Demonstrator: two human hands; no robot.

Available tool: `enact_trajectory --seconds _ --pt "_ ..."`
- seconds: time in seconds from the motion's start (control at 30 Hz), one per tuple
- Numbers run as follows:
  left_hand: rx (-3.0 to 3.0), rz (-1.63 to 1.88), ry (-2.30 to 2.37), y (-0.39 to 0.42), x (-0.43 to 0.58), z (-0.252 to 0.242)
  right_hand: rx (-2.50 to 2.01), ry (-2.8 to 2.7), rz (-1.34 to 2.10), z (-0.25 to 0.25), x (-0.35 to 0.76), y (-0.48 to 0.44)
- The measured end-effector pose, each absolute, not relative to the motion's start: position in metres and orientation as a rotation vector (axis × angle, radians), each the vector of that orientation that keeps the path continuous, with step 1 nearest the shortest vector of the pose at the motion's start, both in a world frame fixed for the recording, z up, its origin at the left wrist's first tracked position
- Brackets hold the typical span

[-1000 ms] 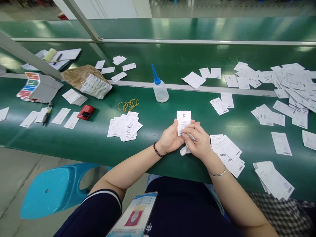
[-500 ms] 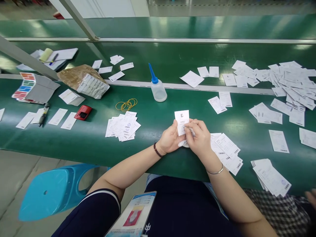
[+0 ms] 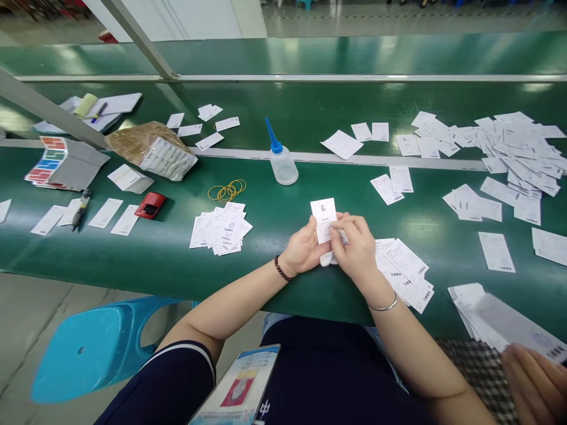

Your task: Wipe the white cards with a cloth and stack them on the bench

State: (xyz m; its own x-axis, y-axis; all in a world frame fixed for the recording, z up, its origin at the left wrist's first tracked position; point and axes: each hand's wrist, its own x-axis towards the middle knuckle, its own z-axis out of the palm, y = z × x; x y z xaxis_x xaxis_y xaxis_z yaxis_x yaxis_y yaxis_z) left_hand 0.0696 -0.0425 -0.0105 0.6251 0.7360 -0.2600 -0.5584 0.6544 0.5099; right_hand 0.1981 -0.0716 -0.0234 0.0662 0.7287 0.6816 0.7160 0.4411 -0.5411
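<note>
A small printed white card (image 3: 323, 212) stands upright between my hands, a dark logo near its top. My left hand (image 3: 303, 248), palm up, grips its left edge with the thumb. The bent fingers of my right hand (image 3: 354, 243) are pressed together at its lower right part. Below the card, a small white thing (image 3: 326, 258) pokes out between the hands; its kind I cannot make out. A fanned pile of printed cards (image 3: 407, 268) lies just beyond my right wrist. To the left is another pile of stamped cards (image 3: 221, 230).
Yellow rubber bands (image 3: 227, 190) and a blue-tipped squeeze bottle (image 3: 283, 165) stand ahead. Leftward are a red stamp (image 3: 150, 205), a pen-like tool (image 3: 81, 209) and a wrapped bundle (image 3: 159, 150). Many cards (image 3: 518, 144) heap at far right. A co-worker's hand (image 3: 534, 383) holds a card.
The co-worker's hand has come in at the lower right and moved a card from the pile there. The card between my hands has tilted slightly to the left; my grip looks the same.
</note>
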Motion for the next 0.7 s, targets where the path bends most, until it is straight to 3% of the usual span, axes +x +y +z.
enact_trajectory --seconds 0.7 --pt "0.356 0.82 0.391 -0.03 0.059 -0.002 -1.318 -1.405 0.053 -0.026 0.205 -0.069"
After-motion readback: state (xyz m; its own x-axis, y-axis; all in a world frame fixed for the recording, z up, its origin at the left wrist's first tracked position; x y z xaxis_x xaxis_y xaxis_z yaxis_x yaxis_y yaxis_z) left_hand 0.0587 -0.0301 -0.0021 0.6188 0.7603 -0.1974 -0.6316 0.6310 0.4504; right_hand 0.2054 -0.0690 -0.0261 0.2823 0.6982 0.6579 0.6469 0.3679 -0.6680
